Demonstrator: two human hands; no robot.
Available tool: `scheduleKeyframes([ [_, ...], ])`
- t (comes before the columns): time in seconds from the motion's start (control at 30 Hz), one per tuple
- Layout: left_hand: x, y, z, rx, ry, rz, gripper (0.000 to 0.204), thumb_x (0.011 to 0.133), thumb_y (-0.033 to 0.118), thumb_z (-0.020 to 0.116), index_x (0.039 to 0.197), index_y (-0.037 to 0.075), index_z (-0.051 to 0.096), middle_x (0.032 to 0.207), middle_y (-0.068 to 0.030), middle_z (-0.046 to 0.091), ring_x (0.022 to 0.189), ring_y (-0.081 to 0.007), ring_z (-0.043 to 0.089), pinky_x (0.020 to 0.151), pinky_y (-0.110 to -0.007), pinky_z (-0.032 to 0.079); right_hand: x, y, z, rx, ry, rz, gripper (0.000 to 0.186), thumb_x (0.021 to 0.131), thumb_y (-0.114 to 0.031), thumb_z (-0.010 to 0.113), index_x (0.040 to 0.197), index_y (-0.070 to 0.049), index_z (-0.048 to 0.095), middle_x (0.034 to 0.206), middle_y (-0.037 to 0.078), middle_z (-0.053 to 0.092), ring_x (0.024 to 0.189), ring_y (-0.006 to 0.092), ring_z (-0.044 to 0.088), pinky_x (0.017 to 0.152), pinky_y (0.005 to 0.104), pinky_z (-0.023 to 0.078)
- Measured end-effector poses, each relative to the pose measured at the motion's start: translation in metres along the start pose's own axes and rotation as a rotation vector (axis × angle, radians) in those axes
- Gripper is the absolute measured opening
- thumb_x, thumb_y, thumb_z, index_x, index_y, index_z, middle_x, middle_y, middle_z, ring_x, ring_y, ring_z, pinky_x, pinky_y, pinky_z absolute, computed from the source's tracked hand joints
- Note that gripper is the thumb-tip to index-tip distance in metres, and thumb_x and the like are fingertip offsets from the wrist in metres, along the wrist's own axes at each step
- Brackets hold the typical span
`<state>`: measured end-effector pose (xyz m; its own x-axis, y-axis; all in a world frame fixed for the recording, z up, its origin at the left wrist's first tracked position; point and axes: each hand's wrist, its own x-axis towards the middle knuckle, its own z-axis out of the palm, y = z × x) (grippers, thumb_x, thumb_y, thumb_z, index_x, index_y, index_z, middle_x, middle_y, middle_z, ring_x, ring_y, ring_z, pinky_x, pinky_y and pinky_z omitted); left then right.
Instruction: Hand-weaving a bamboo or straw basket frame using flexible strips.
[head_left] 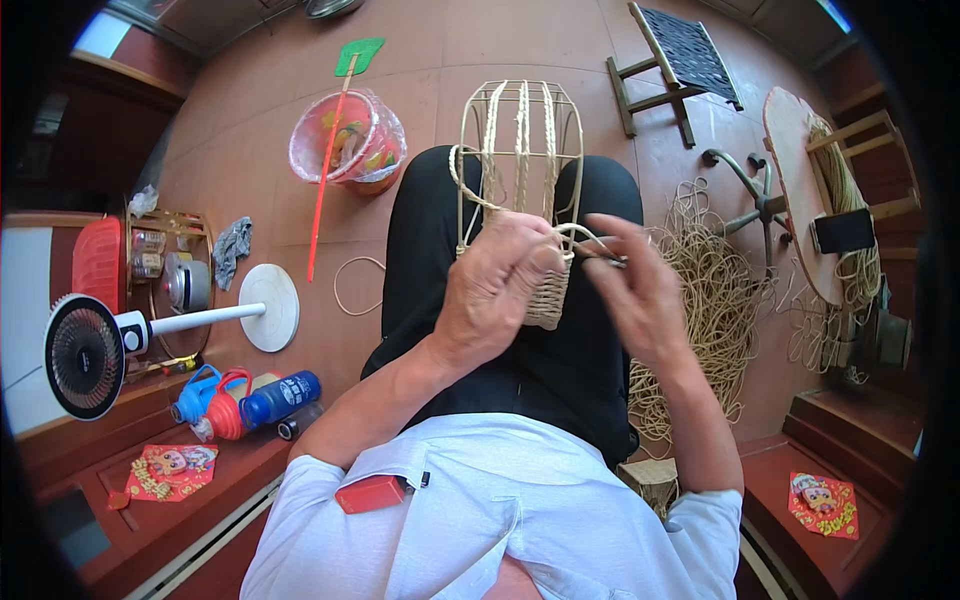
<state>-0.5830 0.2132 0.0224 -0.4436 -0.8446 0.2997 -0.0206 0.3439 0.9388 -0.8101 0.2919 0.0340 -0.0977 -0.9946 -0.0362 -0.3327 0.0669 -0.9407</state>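
Note:
Between my knees stands a wire-framed basket (545, 302), its lower part woven with tan cord and its upper frame still showing open bars with pale cord strips (522, 120). My left hand (497, 280) is closed on the woven edge, thumb and fingers pinching the tan cord there. A loop of cord (578, 232) arcs from that pinch toward my right hand (640, 285). Its bent fingers hold a small shiny metal tool (613, 261), mostly hidden, at the basket's right side. Another cord length (455, 170) curls out on the frame's left.
A heap of tan cord (700, 310) lies on the floor at right, beside a chair base (765, 205) and a folding stool (665, 70). To the left are a lined bucket (350, 135) with a red-handled swatter (326, 180), a fan (85, 355) and bottles (280, 398).

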Motion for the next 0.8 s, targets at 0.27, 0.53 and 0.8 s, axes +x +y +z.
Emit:
scheduleKeyframes([
  [0.27, 0.004, 0.006, -0.015, -0.257, -0.047, -0.296, 0.042, 0.127, 0.038, 0.061, 0.108, 0.004, 0.074, 0.084, 0.0036, 0.059, 0.08, -0.0051, 0.055, 0.076, -0.026, 0.048, -0.018, 0.113, -0.083, -0.065, 0.229, 0.036, 0.045, 0.111, 0.006, 0.068, 0.153, -0.008, 0.072, 0.095, -0.004, 0.059, 0.084, 0.0046, 0.051, 0.072, 0.0265, 0.046],
  [0.53, 0.013, 0.003, -0.011, -0.454, -0.005, -0.339, 0.037, 0.127, 0.038, 0.061, 0.111, 0.008, 0.076, 0.082, 0.0089, 0.055, 0.067, 0.0008, 0.042, 0.058, -0.02, 0.034, -0.314, 0.239, -0.447, -0.935, 1.181, 0.917, 0.036, 0.099, -0.024, 0.077, 0.129, -0.008, 0.088, 0.121, 0.017, 0.088, 0.112, 0.0362, 0.082, 0.106, 0.047, 0.062],
  [0.8, 0.01, 0.002, -0.014, -0.462, -0.018, -0.407, 0.036, 0.126, 0.035, 0.062, 0.11, 0.006, 0.076, 0.085, 0.005, 0.059, 0.077, -0.0036, 0.052, 0.071, -0.024, 0.045, -0.134, 0.177, -0.229, -0.379, 0.486, 0.143, 0.068, 0.104, 0.0, 0.074, 0.17, -0.002, 0.058, 0.156, 0.014, 0.073, 0.129, 0.0213, 0.072, 0.11, 0.037, 0.058],
])
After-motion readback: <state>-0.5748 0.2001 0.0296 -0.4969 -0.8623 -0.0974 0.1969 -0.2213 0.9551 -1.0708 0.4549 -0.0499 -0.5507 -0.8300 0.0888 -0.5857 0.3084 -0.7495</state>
